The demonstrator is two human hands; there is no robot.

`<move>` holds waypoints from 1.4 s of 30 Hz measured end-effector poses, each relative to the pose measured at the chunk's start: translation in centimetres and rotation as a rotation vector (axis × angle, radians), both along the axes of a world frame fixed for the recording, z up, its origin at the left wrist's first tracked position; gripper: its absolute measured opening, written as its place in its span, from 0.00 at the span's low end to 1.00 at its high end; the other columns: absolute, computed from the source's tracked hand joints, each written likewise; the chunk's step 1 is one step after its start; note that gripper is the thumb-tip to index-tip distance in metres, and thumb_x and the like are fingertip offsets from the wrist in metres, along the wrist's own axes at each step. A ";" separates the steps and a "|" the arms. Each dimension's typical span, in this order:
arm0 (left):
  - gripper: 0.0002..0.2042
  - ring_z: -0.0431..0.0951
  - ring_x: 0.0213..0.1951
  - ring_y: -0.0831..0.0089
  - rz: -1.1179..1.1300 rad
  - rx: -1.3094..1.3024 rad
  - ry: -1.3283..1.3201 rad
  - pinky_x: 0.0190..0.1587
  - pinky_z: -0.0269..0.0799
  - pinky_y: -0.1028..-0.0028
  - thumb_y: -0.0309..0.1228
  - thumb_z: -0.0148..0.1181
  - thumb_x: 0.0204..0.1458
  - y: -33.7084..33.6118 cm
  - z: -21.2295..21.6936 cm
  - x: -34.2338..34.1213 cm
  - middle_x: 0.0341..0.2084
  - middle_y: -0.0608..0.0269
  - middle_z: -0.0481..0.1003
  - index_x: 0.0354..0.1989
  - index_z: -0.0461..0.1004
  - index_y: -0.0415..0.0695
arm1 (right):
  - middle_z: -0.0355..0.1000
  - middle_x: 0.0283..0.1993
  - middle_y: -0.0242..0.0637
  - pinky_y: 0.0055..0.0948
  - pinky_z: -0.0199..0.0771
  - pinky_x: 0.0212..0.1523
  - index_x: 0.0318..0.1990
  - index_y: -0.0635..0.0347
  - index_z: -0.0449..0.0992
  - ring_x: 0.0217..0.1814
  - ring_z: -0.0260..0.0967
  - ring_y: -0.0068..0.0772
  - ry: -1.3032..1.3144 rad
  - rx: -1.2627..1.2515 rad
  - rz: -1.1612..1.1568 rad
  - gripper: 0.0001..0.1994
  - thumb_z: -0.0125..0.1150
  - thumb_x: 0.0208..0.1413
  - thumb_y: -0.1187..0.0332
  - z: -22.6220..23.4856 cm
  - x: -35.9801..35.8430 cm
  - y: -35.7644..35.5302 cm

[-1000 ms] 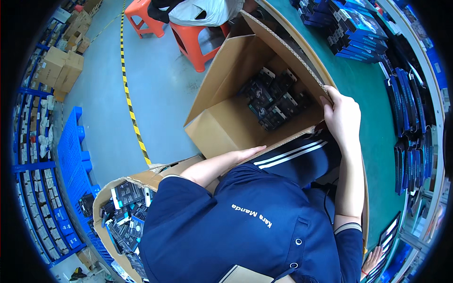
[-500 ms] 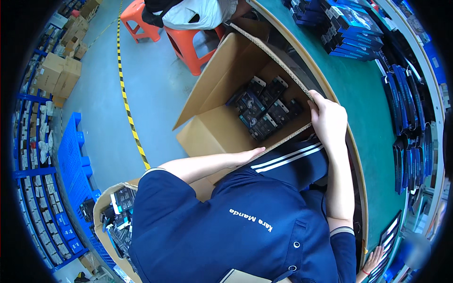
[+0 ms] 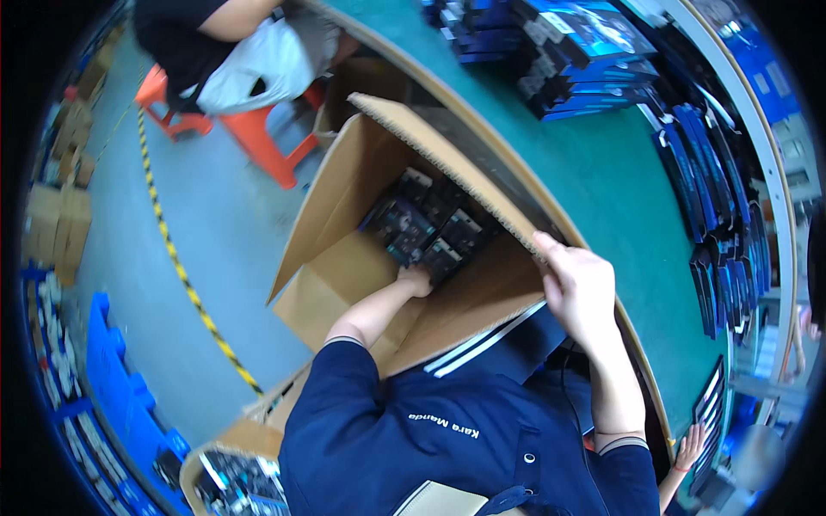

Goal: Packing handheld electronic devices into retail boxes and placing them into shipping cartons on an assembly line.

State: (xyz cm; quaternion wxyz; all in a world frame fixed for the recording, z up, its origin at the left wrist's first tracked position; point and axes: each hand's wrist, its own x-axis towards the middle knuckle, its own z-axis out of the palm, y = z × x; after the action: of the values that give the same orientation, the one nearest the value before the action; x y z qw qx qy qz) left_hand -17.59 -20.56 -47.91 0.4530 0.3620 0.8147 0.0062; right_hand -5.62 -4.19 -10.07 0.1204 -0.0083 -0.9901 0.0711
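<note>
At lower left, a smaller carton (image 3: 245, 436), cut off at the bottom, holds jumbled small packages (image 3: 237, 483). The left hand (image 3: 416, 280) reaches into a large open carton (image 3: 323, 202), fingertips at the near edge of dark retail boxes (image 3: 403, 225); whether it grips one cannot be told. Those boxes lie deep inside, tan cardboard to their left, so the carton looks only partly filled; shadow obscures their count and layers. The right hand (image 3: 578, 279) is closed on its raised flap (image 3: 443, 155). Farther right, flat blue-black boxes (image 3: 589, 60) stack on a green tabletop (image 3: 602, 206).
</note>
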 end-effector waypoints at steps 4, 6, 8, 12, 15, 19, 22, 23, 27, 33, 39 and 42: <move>0.38 0.57 0.69 0.55 -0.014 -0.092 0.429 0.69 0.50 0.52 0.46 0.61 0.51 -6.8 -15.2 -8.2 0.68 0.49 0.58 0.69 0.56 0.46 | 0.74 0.28 0.39 0.32 0.77 0.31 0.49 0.60 0.75 0.29 0.75 0.36 0.090 -0.129 0.151 0.20 0.63 0.45 0.78 2.2 -2.0 -3.6; 0.47 0.63 0.65 0.52 0.122 0.389 0.796 0.66 0.57 0.53 0.47 0.71 0.41 -0.1 -15.0 -7.6 0.64 0.48 0.63 0.69 0.55 0.45 | 0.76 0.30 0.39 0.30 0.79 0.31 0.49 0.61 0.76 0.31 0.76 0.34 -0.009 -0.098 0.086 0.20 0.63 0.44 0.78 0.7 -1.8 -1.4; 0.47 0.64 0.64 0.51 0.115 0.472 0.685 0.66 0.58 0.53 0.47 0.71 0.40 3.6 -15.3 -7.2 0.63 0.48 0.63 0.69 0.55 0.44 | 0.78 0.36 0.41 0.28 0.79 0.29 0.50 0.60 0.76 0.32 0.78 0.33 -0.005 -0.096 0.085 0.20 0.63 0.44 0.78 0.8 -2.0 -0.9; 0.48 0.65 0.63 0.51 0.173 0.537 0.484 0.65 0.59 0.53 0.48 0.72 0.39 5.5 -14.1 -5.3 0.62 0.48 0.64 0.69 0.54 0.44 | 0.79 0.41 0.44 0.25 0.79 0.29 0.49 0.61 0.78 0.34 0.80 0.32 -0.089 -0.082 0.037 0.22 0.64 0.42 0.77 1.7 -2.0 -0.2; 0.49 0.66 0.63 0.51 0.254 0.540 0.373 0.64 0.60 0.54 0.48 0.73 0.38 3.5 -12.6 -4.9 0.62 0.48 0.65 0.69 0.54 0.44 | 0.79 0.41 0.46 0.23 0.79 0.29 0.47 0.62 0.80 0.33 0.80 0.32 -0.076 -0.079 0.050 0.21 0.64 0.39 0.76 1.5 -2.3 -0.1; 0.51 0.67 0.62 0.50 0.380 0.561 0.239 0.63 0.62 0.54 0.48 0.74 0.36 1.3 -10.8 -4.2 0.61 0.48 0.66 0.69 0.53 0.44 | 0.80 0.40 0.48 0.23 0.79 0.30 0.46 0.63 0.81 0.33 0.80 0.32 -0.082 -0.073 0.047 0.23 0.65 0.35 0.78 1.6 -2.9 -0.4; 0.52 0.68 0.61 0.50 0.502 0.604 0.154 0.62 0.63 0.54 0.48 0.75 0.35 1.0 -10.4 -4.2 0.60 0.48 0.66 0.69 0.53 0.44 | 0.80 0.41 0.48 0.24 0.79 0.30 0.46 0.63 0.81 0.32 0.80 0.33 -0.095 -0.089 0.035 0.25 0.64 0.32 0.78 1.6 -3.1 -0.6; 0.52 0.68 0.60 0.50 0.546 0.626 0.125 0.62 0.63 0.54 0.48 0.75 0.35 1.3 -10.4 -4.3 0.60 0.48 0.67 0.70 0.53 0.44 | 0.80 0.41 0.48 0.24 0.79 0.30 0.46 0.63 0.81 0.32 0.80 0.34 -0.109 -0.090 0.014 0.26 0.64 0.31 0.79 1.6 -3.0 -0.5; 0.53 0.69 0.59 0.49 0.714 0.708 -0.012 0.61 0.65 0.55 0.48 0.76 0.34 2.0 -12.3 -2.7 0.59 0.47 0.67 0.70 0.53 0.44 | 0.80 0.40 0.49 0.25 0.78 0.30 0.48 0.63 0.80 0.33 0.80 0.35 -0.143 -0.091 0.029 0.27 0.63 0.30 0.79 1.4 -3.0 -0.7; 0.51 0.73 0.55 0.51 0.781 0.215 -0.015 0.58 0.70 0.56 0.51 0.75 0.33 5.5 -13.6 0.0 0.55 0.45 0.70 0.67 0.57 0.46 | 0.80 0.38 0.48 0.25 0.80 0.37 0.48 0.65 0.79 0.36 0.81 0.38 -0.126 -0.042 -0.005 0.28 0.63 0.30 0.82 1.6 -2.8 -1.1; 0.46 0.74 0.55 0.51 0.479 0.323 -0.101 0.58 0.70 0.58 0.52 0.73 0.35 0.5 -14.1 -0.8 0.53 0.45 0.73 0.64 0.61 0.47 | 0.80 0.40 0.45 0.25 0.80 0.34 0.49 0.63 0.78 0.37 0.81 0.35 -0.080 -0.061 0.020 0.26 0.64 0.34 0.80 2.1 -2.9 -1.0; 0.45 0.72 0.58 0.51 0.508 0.412 -0.220 0.60 0.68 0.62 0.48 0.75 0.34 -2.4 -13.9 0.1 0.55 0.43 0.71 0.63 0.62 0.42 | 0.79 0.43 0.42 0.25 0.78 0.29 0.53 0.57 0.76 0.36 0.80 0.32 -0.085 -0.101 0.067 0.26 0.65 0.40 0.76 1.5 -2.7 -0.6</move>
State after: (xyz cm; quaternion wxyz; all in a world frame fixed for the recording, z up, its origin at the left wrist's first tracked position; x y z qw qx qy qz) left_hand -17.50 -22.97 -61.80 0.4395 0.2284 0.8068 0.3222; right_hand -8.30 -4.81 -8.60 0.0751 0.0159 -0.9893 0.1243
